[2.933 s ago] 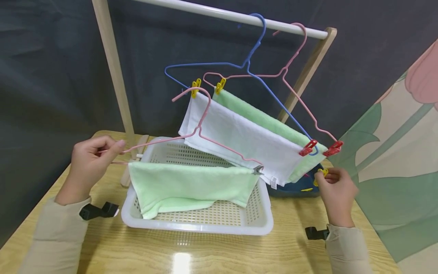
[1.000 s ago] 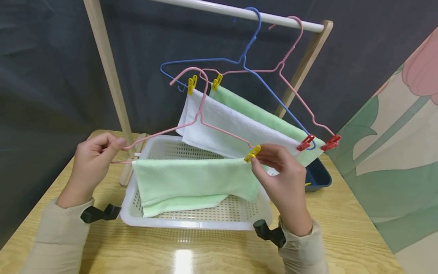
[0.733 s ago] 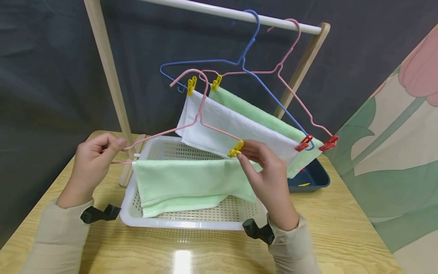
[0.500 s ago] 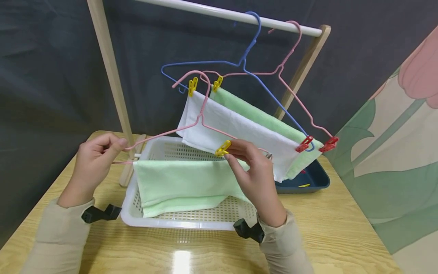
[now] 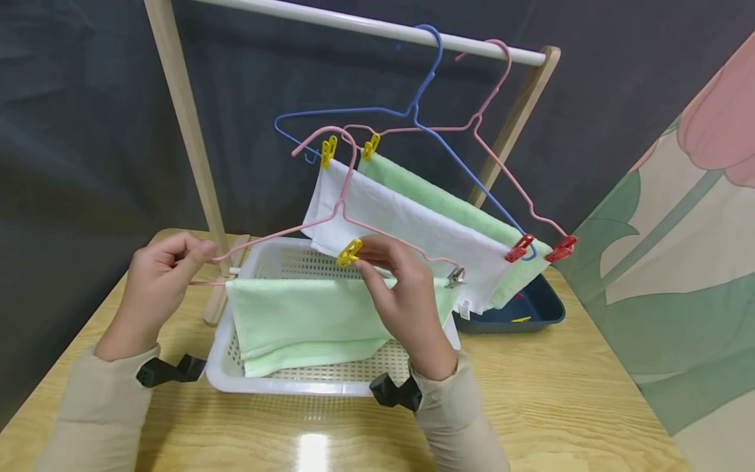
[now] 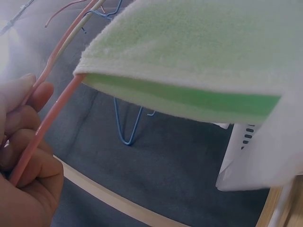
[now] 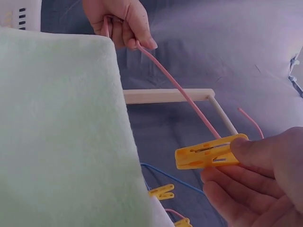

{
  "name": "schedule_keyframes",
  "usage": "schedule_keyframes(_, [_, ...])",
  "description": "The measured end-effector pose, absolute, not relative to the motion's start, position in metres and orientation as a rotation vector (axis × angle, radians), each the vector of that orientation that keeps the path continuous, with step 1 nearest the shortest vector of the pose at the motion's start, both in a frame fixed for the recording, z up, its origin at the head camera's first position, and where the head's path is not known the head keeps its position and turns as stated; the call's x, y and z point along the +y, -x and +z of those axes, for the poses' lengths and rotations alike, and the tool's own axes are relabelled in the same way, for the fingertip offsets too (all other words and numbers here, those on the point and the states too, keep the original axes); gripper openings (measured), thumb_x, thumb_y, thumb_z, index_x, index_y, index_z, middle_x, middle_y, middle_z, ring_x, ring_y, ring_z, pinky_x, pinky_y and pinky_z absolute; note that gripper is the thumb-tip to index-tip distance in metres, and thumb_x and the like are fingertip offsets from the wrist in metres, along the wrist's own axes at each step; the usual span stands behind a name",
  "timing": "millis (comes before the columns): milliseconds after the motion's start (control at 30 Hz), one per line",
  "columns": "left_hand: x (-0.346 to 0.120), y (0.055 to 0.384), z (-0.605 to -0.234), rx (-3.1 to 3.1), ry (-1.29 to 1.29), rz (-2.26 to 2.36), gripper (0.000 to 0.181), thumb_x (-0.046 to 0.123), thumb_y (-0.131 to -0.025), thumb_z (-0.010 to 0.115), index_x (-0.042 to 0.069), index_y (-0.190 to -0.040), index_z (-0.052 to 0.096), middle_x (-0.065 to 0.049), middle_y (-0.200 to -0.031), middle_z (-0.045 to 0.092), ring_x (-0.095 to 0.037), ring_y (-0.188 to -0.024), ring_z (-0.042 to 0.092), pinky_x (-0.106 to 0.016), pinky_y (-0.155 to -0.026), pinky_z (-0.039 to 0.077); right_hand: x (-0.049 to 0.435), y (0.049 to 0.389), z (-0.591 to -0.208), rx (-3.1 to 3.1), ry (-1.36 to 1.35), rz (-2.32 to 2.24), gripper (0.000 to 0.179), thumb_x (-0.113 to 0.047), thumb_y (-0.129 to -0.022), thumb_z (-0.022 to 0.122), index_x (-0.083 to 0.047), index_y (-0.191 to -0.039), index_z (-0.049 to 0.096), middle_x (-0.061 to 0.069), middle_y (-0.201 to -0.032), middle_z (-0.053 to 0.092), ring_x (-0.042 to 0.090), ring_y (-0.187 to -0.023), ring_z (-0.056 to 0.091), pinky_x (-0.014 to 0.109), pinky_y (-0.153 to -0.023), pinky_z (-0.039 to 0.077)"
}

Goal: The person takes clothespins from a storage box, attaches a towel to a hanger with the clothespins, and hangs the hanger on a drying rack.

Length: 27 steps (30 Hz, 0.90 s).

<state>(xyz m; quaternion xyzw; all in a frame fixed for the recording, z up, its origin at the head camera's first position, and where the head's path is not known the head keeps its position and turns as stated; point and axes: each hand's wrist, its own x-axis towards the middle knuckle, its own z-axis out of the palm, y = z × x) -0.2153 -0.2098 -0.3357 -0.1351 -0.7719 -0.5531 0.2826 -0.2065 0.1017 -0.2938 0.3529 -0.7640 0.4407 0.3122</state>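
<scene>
My left hand grips the left end of a pink hanger, its fingers curled round the wire. Over the hanger's lower bar hangs a folded light green towel, pinched at its right end by a grey clip. Between thumb and fingers, my right hand holds a yellow clothespin above the towel's top edge. In the right wrist view the clothespin points toward the towel and stands apart from it. The left wrist view shows the pink wire running into the towel's fold.
Below is a white basket. Behind, a blue hanger with a white towel and a pink hanger with a green towel hang from a white rail. A dark blue bin holds clothespins.
My right hand has brought the yellow clothespin from beside the bin leftward past the grey clip, to above the middle of the towel. My left hand keeps its grip on the hanger.
</scene>
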Motion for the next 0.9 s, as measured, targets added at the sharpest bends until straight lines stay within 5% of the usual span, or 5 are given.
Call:
schedule_keyframes(433, [-0.212, 0.216, -0.338, -2.077, 0.369, -1.508, 0.013, 0.0, -0.097, 0.066, -0.001, -0.084, 0.07, 0.002, -0.058, 0.04, -0.014, -0.049, 0.03, -0.03, -0.044, 0.024, 0.076, 0.209, -0.303, -1.99, -1.017, 1.135, 0.017, 0.001, -0.091, 0.073, 0.003, -0.107, 0.068, 0.012, -0.103, 0.072, 0.021, -0.093, 0.071, 0.028, -0.086, 0.055])
schedule_keyframes(900, [-0.209, 0.217, -0.336, -2.074, 0.4, -1.497, 0.014, -0.002, -0.096, 0.066, -0.003, -0.083, 0.07, 0.003, -0.062, 0.049, -0.014, -0.052, 0.032, -0.029, -0.046, 0.027, 0.055, 0.216, -0.305, -1.942, -1.081, 1.254, 0.01, 0.003, -0.089, 0.074, 0.002, -0.099, 0.071, 0.012, -0.095, 0.074, 0.018, -0.087, 0.071, 0.026, -0.083, 0.055])
